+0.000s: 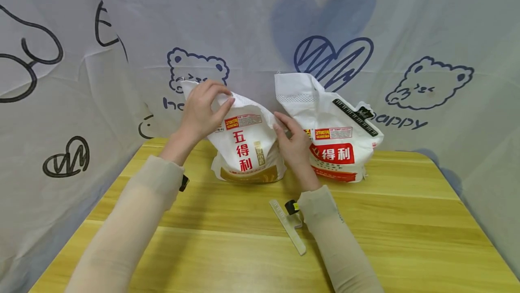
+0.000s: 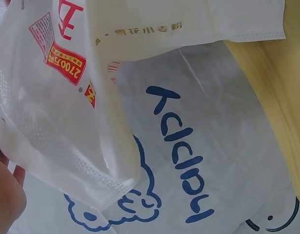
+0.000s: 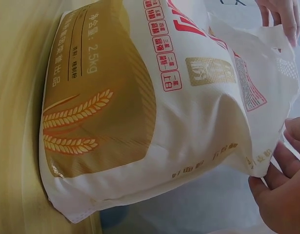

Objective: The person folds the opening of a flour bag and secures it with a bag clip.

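Observation:
A white flour bag (image 1: 245,148) with red lettering and a gold band stands on the table, its upper part folded over. My left hand (image 1: 206,108) pinches the bag's top edge near its left side, thumb in front and fingers behind. My right hand (image 1: 294,146) grips the upper right corner. In the right wrist view, the fingers (image 3: 279,170) of the right hand hold that corner, and the left hand (image 3: 281,18) is at the far end of the edge. The left wrist view shows the bag (image 2: 52,112) with part of the left hand (image 2: 7,195) beside it.
A second flour bag (image 1: 333,148) with red print stands close on the right, a black bag clip (image 1: 355,117) across its folded top. A pale bag clip (image 1: 288,227) lies on the wooden table (image 1: 227,248) beside my right wrist. Printed cloth (image 1: 252,22) hangs behind.

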`<state>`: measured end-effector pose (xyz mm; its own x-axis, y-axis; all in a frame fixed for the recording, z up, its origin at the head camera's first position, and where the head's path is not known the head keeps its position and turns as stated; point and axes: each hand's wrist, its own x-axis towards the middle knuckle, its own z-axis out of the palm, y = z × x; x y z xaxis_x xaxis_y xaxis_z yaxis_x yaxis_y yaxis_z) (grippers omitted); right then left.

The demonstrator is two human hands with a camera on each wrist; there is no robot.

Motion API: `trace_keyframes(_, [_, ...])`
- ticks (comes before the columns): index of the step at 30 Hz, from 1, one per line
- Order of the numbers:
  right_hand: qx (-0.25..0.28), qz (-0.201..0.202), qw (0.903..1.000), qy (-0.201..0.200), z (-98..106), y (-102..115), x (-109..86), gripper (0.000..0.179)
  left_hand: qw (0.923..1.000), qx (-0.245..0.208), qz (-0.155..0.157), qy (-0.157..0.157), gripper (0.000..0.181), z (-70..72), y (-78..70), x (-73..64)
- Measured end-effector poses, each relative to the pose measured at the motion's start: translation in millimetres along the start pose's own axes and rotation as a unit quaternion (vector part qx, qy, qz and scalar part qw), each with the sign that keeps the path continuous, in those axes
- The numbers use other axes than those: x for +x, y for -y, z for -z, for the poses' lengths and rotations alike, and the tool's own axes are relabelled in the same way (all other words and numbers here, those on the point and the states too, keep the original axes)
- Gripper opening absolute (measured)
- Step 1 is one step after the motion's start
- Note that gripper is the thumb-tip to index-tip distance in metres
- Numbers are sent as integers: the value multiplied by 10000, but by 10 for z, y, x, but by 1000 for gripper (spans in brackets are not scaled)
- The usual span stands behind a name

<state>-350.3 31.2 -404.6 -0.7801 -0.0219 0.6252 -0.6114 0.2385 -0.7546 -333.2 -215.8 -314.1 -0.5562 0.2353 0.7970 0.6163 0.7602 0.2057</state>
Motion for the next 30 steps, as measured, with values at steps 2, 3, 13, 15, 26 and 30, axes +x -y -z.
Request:
trace_keyframes(2, [-12,-161,9999,48,1,-12,2,35,9998,-35,97,161,26,11,-8,14])
trace_keyframes(3, [-38,-226,9997,65,1,-18,1,35,9996,-35,142,262,28,17,-10,22])
trace_keyframes(13, [-276,-179,9993,176,-15,-72,-6,37,9873,607,486,1388,42,37,-4,123])
trace_keyframes(15, [-322,-105,9992,195,-16,-75,-5,37,9855,655,499,1482,40,36,3,136])
trace_keyframes(26, [-872,608,9943,-1,-54,-108,14,29,9899,531,419,1248,22,20,-37,146])
trace_keyframes(30, [-1097,1008,9887,-189,-62,-116,6,24,9933,482,260,1022,17,-1,-55,133])
